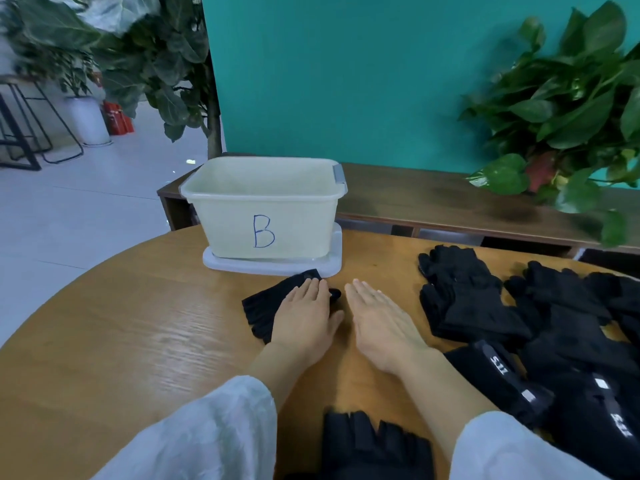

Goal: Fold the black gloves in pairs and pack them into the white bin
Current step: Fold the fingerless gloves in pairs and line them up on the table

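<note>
Left hand (304,320): lay flat at frame centre, fingers straight, pressing a folded black glove (266,308) onto the tabletop (121,341).
Right hand (377,322): fingers straight, holding nothing.
White bin (263,209): marked "B", just above the glove.
Loose gloves (519,323): heaped at right.

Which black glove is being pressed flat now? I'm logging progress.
The glove under the left hand, just before the white bin; the other gloves lie untouched.
</note>
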Motion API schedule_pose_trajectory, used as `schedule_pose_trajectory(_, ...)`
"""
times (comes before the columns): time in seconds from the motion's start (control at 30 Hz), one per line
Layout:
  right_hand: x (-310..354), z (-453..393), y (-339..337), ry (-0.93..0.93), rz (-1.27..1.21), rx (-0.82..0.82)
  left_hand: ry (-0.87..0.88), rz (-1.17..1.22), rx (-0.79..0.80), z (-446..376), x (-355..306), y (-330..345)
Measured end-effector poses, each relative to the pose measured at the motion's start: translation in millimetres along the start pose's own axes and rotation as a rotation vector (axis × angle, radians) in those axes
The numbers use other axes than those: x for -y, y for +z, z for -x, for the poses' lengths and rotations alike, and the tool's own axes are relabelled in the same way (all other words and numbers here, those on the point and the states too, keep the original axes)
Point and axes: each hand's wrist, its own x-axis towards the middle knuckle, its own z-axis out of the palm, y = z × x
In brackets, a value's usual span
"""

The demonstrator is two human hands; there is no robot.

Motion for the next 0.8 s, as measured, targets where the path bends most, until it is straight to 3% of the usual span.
schedule_pose_trajectory(0.13,-2,-26,-4,-0.039,-0.022,-0.006,0.048,0.042,0.017,-8,4,10)
schedule_pose_trajectory(0.3,0,-28,-9,-0.133,0.005,0.019,0.340,0.152,0.017,8,15,6)
schedule_pose_trajectory(0.43,3,-8,-12,-0.152,0.038,0.080,0.456,0.153,0.016,30,25,-4)
schedule_pose_trajectory(0.63,13,41,-7,-0.122,0.068,0.129,0.478,0.069,0.013,67,45,-22)
schedule_pose_trajectory(0.8,18,71,-10,-0.134,0.101,0.073,0.413,0.047,0.026,96,60,-37)
